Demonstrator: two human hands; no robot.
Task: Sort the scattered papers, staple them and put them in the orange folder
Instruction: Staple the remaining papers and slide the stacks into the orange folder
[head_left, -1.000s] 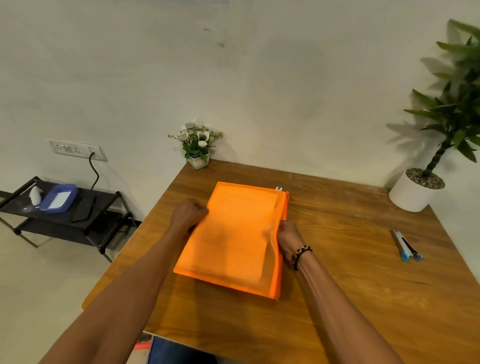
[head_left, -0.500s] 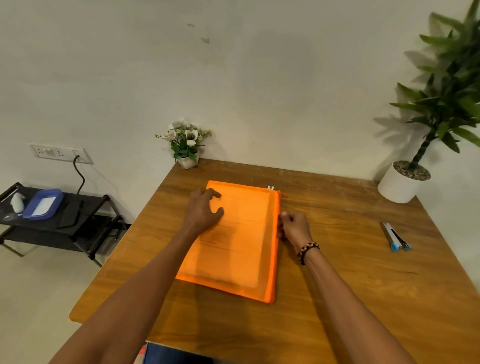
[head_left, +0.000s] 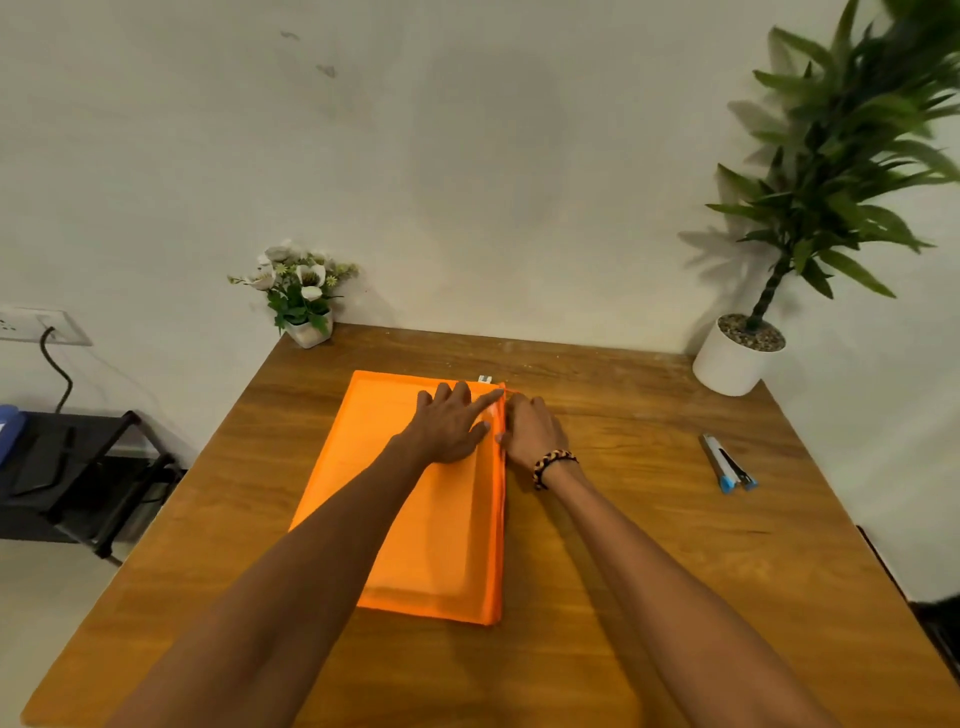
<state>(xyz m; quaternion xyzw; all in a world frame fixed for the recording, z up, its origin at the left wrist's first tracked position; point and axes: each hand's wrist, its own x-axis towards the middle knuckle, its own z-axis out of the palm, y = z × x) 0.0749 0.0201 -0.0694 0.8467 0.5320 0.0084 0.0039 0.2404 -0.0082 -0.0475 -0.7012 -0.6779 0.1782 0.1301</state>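
The orange folder (head_left: 363, 415) lies flat in the middle of the wooden table (head_left: 649, 571), its long side running away from me. A paler sheet shape, the papers (head_left: 447, 530), shows faintly through its cover. My left hand (head_left: 447, 426) rests palm down on the folder's far right part, fingers spread. My right hand (head_left: 530, 428), with a beaded bracelet on the wrist, sits against the folder's right edge near the far corner, fingers curled onto that edge. What the fingertips pinch is hidden. A small white tab (head_left: 484, 379) sticks out at the far right corner.
A grey and blue stapler (head_left: 727, 465) lies on the table to the right. A small flower pot (head_left: 306, 296) stands at the far left corner and a large potted plant (head_left: 735, 358) at the far right. A black shelf (head_left: 78, 467) stands left of the table.
My right hand has slid along the folder's right edge from its middle to the far corner. My left hand moved from the left edge across to the far right part.
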